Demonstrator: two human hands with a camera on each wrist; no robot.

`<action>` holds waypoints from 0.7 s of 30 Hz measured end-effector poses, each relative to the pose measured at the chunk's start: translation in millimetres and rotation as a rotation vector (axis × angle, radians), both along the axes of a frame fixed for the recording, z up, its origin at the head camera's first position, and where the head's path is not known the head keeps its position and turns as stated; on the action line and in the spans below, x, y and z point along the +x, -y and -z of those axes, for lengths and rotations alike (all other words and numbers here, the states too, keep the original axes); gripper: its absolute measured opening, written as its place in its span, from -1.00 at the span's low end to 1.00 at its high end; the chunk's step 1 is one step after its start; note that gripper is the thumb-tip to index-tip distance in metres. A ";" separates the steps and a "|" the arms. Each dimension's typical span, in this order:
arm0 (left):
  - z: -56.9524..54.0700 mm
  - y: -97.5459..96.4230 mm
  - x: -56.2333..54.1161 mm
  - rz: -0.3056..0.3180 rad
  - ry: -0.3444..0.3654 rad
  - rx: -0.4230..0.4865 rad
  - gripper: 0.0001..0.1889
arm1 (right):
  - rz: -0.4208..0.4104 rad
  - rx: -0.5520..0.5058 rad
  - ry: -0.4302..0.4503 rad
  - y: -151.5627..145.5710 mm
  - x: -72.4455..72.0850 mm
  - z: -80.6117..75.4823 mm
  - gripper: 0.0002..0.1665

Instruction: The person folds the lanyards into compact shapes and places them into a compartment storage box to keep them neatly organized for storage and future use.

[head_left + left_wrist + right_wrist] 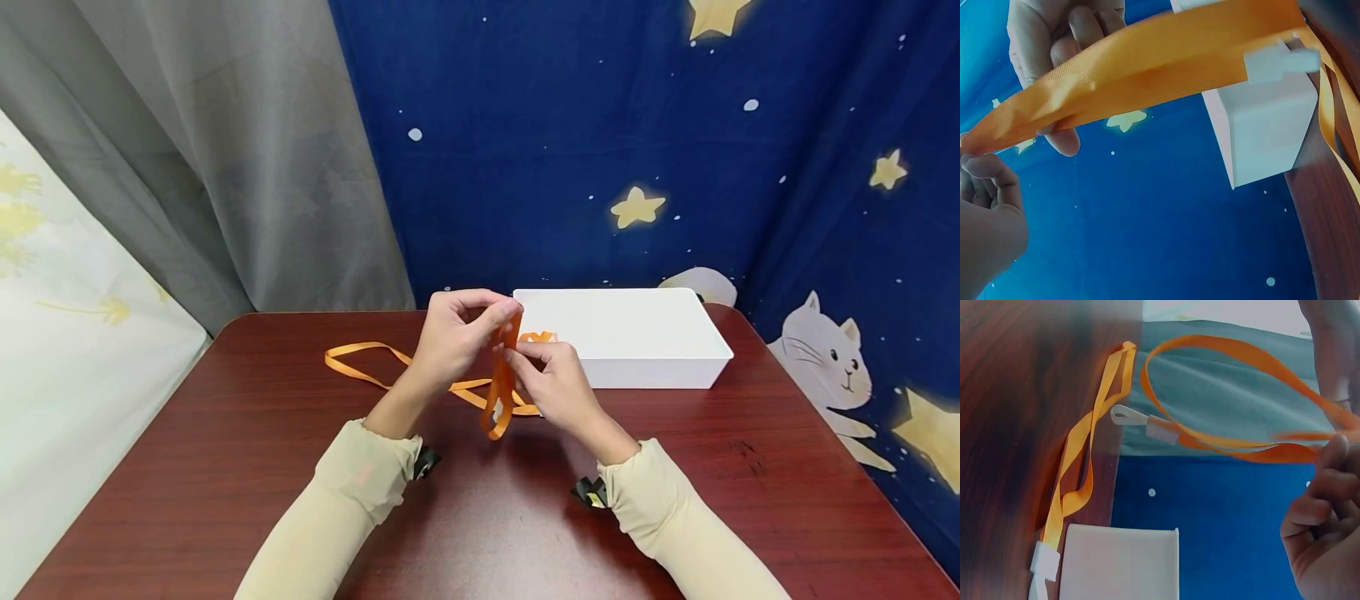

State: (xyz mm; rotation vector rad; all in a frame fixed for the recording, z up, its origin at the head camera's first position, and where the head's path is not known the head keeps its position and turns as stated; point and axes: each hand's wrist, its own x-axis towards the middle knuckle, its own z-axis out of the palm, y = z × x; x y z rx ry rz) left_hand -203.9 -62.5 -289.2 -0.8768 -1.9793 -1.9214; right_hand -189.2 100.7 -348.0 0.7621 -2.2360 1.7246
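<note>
- And here are my hands, both busy: my left hand [459,333] is the higher one, thumb and fingers pinching the top of an orange lanyard [503,379].
- My right hand [557,385] comes in just below, thumb and fingertips pinching the same strap from its other side.
- So the lanyard is up in the air, above the desk [300,492] and off towards its far edge, with a loop hanging below my fingers.
- Over in the right wrist view, a white buckle [1162,432] sits on this held strap, with a pale hook [1127,415] at its tip.
- Down on the desk, a second lanyard [356,347] lies twisted, running from behind my left wrist to below my right hand, nearer the far edge than the near one; it carries a white fitting [1045,560].
- Just beyond my right hand, a white box [645,373] stands at the far edge, towards the far right corner.
- Cream sleeves [341,492] cover my forearms.
- Past the far edge hang a grey curtain [300,167] and a blue curtain [525,167] with yellow stars [637,207].
</note>
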 end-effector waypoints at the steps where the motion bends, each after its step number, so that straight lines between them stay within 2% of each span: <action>1: -0.4 0.4 0.0 0.003 0.003 0.004 -0.87 | -0.006 0.004 0.004 0.6 0.2 -0.5 -0.71; 9: -3.6 0.9 -3.2 0.010 0.007 0.023 -0.86 | -0.028 -0.010 0.036 2.6 4.0 -0.6 -0.75; 15: -3.6 -0.1 -4.4 0.007 0.001 0.027 -0.86 | -0.053 -0.030 0.029 2.4 6.0 3.1 -0.77; 21: -2.0 -0.1 -5.5 -0.021 -0.010 0.000 -0.86 | -0.055 -0.023 -0.008 3.1 9.2 4.6 -0.81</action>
